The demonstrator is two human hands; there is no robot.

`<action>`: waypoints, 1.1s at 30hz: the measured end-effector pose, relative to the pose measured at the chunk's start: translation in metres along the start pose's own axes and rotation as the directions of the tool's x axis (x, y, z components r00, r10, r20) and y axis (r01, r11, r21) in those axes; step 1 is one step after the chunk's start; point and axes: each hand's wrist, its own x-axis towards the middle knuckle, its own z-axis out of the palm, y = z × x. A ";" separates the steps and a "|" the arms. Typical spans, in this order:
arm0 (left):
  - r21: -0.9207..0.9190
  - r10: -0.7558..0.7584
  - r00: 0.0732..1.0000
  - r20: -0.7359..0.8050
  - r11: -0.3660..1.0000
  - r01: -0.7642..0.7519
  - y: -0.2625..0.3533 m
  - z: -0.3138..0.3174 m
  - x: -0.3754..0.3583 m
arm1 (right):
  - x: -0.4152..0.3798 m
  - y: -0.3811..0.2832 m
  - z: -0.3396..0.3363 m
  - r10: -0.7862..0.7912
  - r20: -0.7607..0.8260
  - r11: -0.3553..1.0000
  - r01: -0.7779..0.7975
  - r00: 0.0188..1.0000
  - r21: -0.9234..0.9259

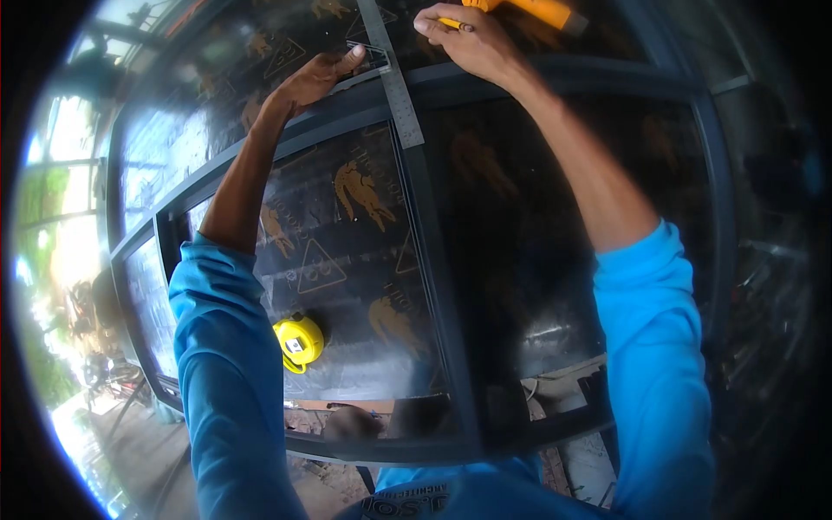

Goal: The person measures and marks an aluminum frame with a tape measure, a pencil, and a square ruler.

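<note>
A steel square's blade [400, 108] lies over the dark metal frame bar [442, 260], its scale facing up. My left hand [319, 80] is closed around the square's dark head beside the crossbar, thumb on top. To the right of the blade, my right hand [475, 43] is closed on a yellow pencil [454, 23], held apart from the blade. Just beyond that hand lies a yellow-orange tool [542, 12], partly cut off by the top edge.
A yellow tape measure [301, 340] rests on the dark printed panel [334, 251] near my left forearm. Frame bars [598, 76] run around and across the panel. Cluttered ground [130, 416] shows beyond the frame's left side.
</note>
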 end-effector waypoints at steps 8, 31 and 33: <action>0.006 0.106 0.991 0.083 0.994 -0.106 -0.021 0.002 0.011 | -0.004 -0.004 -0.019 0.111 0.113 0.983 -0.126 0.987 0.133; 0.000 0.134 0.990 -0.035 0.991 -0.134 -0.008 0.015 0.002 | -0.019 -0.037 -0.034 0.398 0.174 0.863 -0.432 0.901 0.264; -0.021 0.141 0.990 -0.030 0.990 -0.142 -0.008 0.016 0.002 | -0.019 -0.033 -0.031 0.421 0.167 0.857 -0.451 0.891 0.247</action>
